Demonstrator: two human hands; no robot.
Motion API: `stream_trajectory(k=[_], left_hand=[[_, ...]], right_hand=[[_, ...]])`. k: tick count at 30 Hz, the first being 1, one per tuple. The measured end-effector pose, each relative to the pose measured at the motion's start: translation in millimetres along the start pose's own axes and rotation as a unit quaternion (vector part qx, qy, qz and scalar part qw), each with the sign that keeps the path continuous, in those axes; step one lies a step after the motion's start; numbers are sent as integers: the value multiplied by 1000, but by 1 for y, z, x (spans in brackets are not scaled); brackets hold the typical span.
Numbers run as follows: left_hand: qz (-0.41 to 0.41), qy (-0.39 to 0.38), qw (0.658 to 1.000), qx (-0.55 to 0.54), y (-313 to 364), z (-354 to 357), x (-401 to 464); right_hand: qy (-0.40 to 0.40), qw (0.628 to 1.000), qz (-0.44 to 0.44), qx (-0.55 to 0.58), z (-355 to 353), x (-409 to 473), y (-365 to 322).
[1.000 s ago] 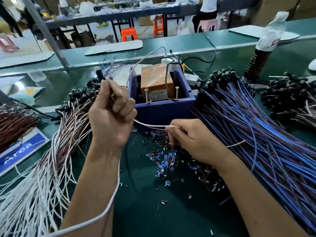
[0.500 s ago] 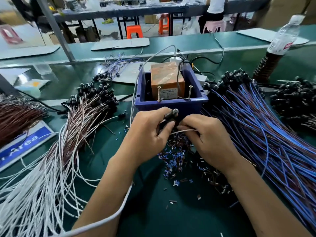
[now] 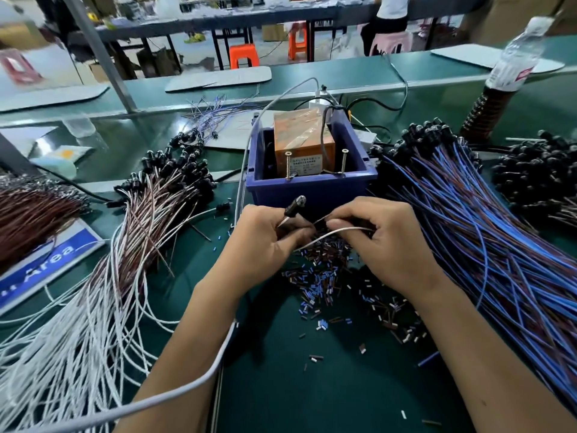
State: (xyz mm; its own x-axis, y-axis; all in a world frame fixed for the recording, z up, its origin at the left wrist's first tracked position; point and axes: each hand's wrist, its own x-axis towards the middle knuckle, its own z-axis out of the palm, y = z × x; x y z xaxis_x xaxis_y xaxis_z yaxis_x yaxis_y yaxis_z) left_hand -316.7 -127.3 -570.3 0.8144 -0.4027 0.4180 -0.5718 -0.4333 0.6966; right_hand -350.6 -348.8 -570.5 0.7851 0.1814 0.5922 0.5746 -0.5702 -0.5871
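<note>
the wire is held between both hands just in front of the blue bin, above the green surface. its black-capped end is pinched in the curled fingers of the left hand and sticks up past the knuckles, tilted toward the bin. the pale length of the wire is gripped by the curled fingers of the right hand, and an arc of it is seen bridging the gap between the two hands. a heap of small cut bits, blue and brown, is spread on the surface right under the hands. an orange box is stood inside the bin, with two screws set upright at the near rim. a bundle of white and brown wires is laid out to the left, and a bundle of blue wires to the right. a bottle is stood at the far right, at the back.
</note>
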Motion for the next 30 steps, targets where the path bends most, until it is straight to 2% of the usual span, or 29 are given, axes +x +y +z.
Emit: stream_trajectory(k=[18,24,26,28,30], left_hand=[[2,-2,1000,-13,5,3,1],[-44,15,998,-39,-1,3,0],[-59,39,995,-65,0,4,1],[-65,56,992,-91,-1,3,2],[-69,66,986,-136,-3,0,2]], right_hand=[[57,998,7,-6,0,1,-8],[140,989,49,24,-5,0,-4],[96,989,105,45,-4,-1,-1],[11,989,142,51,-6,-1,4],[-96,967,174,157,-17,-2,8]])
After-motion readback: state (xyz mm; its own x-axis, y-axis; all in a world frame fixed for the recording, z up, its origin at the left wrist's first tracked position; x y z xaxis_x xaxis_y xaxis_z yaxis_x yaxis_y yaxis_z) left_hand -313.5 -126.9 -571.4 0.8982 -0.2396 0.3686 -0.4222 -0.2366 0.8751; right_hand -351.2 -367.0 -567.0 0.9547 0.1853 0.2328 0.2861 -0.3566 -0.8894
